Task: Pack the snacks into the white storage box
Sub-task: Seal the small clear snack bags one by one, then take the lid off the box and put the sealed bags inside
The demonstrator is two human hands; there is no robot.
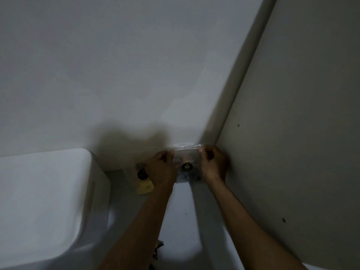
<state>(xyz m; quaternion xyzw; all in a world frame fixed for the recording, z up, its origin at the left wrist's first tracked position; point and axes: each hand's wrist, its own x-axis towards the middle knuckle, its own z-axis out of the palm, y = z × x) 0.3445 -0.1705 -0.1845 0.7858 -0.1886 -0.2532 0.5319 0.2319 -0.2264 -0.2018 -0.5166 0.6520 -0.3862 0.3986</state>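
A dark wrapper (pixel 158 248) is glimpsed low between the forearms. Further out, a clear snack packet (pixel 186 162) is pinched at its top corners by the left hand (pixel 161 168) and right hand (pixel 213 162), fingers curled. The white storage box (pixel 44 201) is seen at left, a yellow snack (pixel 145 187) beside it.

A pale grey wall (pixel 116 65) filled the upper left and middle of the view, with a soft dark shadow (pixel 128 137) lying low on it. On the right stood a tall off-white panel (pixel 302 114), meeting the wall at a corner and marked by two small dark holes along its face
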